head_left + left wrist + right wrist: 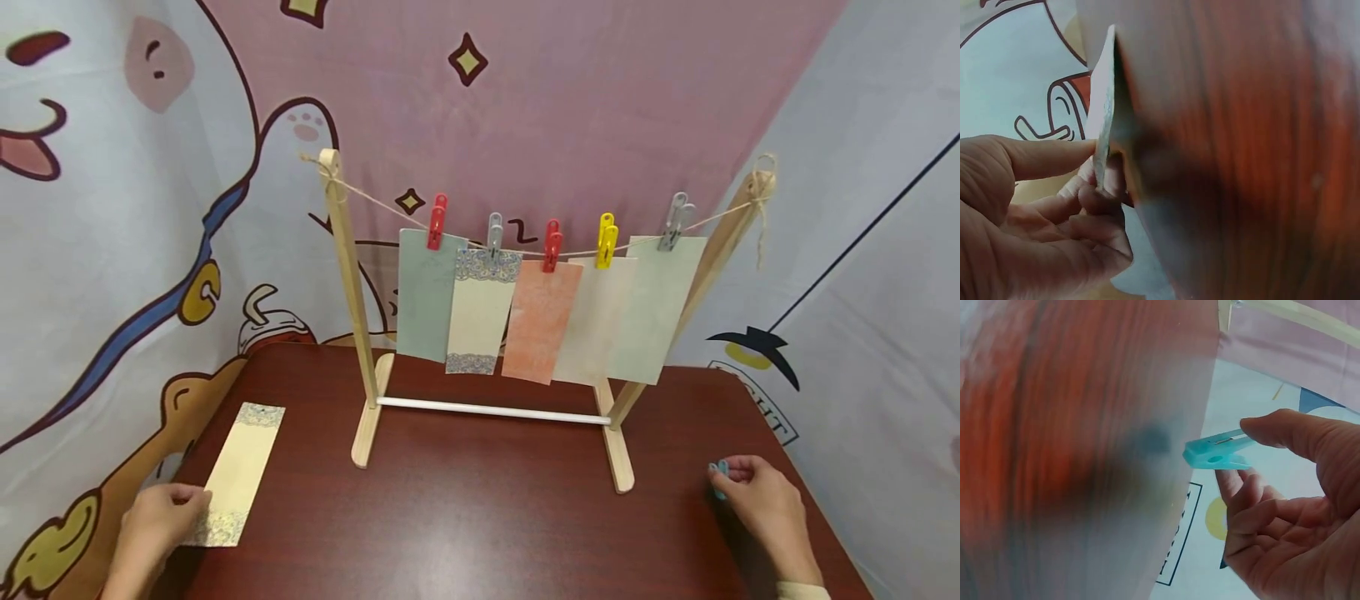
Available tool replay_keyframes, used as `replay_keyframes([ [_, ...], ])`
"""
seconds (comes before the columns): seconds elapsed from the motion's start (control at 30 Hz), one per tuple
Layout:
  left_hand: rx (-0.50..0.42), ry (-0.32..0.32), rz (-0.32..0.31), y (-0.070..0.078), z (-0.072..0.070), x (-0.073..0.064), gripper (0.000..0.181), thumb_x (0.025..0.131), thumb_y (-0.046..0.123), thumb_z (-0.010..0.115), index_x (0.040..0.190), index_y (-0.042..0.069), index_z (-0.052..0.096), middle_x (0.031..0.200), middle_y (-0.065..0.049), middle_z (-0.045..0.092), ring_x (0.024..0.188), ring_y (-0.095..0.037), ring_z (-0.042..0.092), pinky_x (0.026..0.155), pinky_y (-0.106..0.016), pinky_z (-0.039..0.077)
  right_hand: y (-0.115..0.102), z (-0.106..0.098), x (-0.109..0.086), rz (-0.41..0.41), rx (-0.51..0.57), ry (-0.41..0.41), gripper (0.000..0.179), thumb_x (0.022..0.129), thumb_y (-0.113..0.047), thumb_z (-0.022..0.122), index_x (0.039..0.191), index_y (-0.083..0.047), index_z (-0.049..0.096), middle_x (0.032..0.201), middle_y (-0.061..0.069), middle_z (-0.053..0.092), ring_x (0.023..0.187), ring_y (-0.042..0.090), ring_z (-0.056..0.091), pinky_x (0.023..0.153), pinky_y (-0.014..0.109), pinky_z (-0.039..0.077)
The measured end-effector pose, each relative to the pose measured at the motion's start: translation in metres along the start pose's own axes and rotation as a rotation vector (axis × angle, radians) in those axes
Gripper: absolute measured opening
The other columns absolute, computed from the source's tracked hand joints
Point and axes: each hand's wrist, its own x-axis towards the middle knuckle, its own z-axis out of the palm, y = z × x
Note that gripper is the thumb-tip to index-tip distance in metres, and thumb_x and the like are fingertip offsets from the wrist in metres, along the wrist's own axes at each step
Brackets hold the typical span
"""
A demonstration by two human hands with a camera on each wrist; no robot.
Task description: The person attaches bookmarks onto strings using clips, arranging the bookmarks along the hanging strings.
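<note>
Between thumb and fingers my left hand point(161, 521) pinches the left edge of a cream paper strip point(243, 467) with patterned ends. In the left wrist view the strip point(1105, 103) shows almost edge-on, held off the dark red table. Over at the right, my right hand point(768, 500) pinches a light blue clothespin point(720, 477) above the table. The right wrist view shows the clothespin point(1216, 452) with thumb on one handle and fingers under the other.
Mid-table stands a wooden rack point(348, 283) with a white bottom bar point(495, 409). From its twine hang several paper cards, among them a coral card point(542, 321), under red, grey and yellow clothespins. A cartoon-printed cloth point(600, 100) surrounds the table point(450, 517).
</note>
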Motion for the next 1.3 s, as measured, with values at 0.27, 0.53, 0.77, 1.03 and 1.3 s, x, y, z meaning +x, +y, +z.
replay_keyframes([
  [0.27, -0.177, 0.105, -0.096, 0.007, 0.000, -0.005, 0.030, 0.102, 0.017, 0.075, 0.107, -0.012, 0.076, 0.084, -0.006, 0.074, 0.075, -0.017, 0.058, 0.063, -0.033, 0.046, -0.013, 0.006, -0.004, -0.007, 0.084, 0.097, 0.053, 0.101, -0.040, 0.079, 0.126, 0.006, 0.066, 0.103, 0.020, 0.075, 0.083, 0.028, 0.062, 0.062, 0.035, 0.046],
  [0.53, -0.335, 0.088, -0.109, 0.015, 0.004, -0.004, 0.037, 0.104, 0.015, 0.075, 0.119, -0.019, 0.070, 0.091, -0.003, 0.076, 0.079, 0.002, 0.056, 0.067, -0.021, 0.045, -0.029, 0.011, -0.018, -0.053, 0.175, 0.242, 0.049, 0.099, -0.044, 0.082, 0.127, -0.004, 0.076, 0.092, 0.006, 0.077, 0.073, 0.012, 0.056, 0.059, 0.026, 0.041],
  [0.77, -0.409, 0.132, -0.020, 0.024, 0.012, -0.008, 0.027, 0.101, 0.009, 0.077, 0.110, -0.016, 0.072, 0.083, 0.004, 0.075, 0.079, 0.002, 0.056, 0.072, -0.021, 0.041, -0.042, 0.013, -0.025, -0.139, 0.224, 0.290, 0.036, 0.096, -0.036, 0.087, 0.120, -0.010, 0.080, 0.084, 0.000, 0.074, 0.069, 0.006, 0.056, 0.059, 0.025, 0.040],
  [1.03, -0.429, 0.179, 0.000, 0.032, 0.019, -0.010, 0.029, 0.101, 0.014, 0.080, 0.110, -0.013, 0.075, 0.083, 0.008, 0.074, 0.076, 0.001, 0.059, 0.067, -0.020, 0.047, -0.050, 0.021, -0.028, -0.210, 0.358, 0.286, 0.032, 0.095, -0.030, 0.090, 0.118, -0.011, 0.080, 0.085, -0.002, 0.075, 0.071, 0.007, 0.058, 0.059, 0.022, 0.042],
  [1.3, -0.572, 0.300, 0.035, 0.046, 0.029, -0.014, 0.023, 0.099, 0.013, 0.083, 0.106, -0.008, 0.078, 0.079, 0.014, 0.072, 0.073, -0.002, 0.058, 0.064, -0.018, 0.045, -0.072, 0.025, -0.032, -0.344, 0.486, 0.280, 0.026, 0.096, -0.013, 0.087, 0.120, -0.007, 0.078, 0.084, -0.002, 0.068, 0.069, 0.011, 0.048, 0.052, 0.025, 0.035],
])
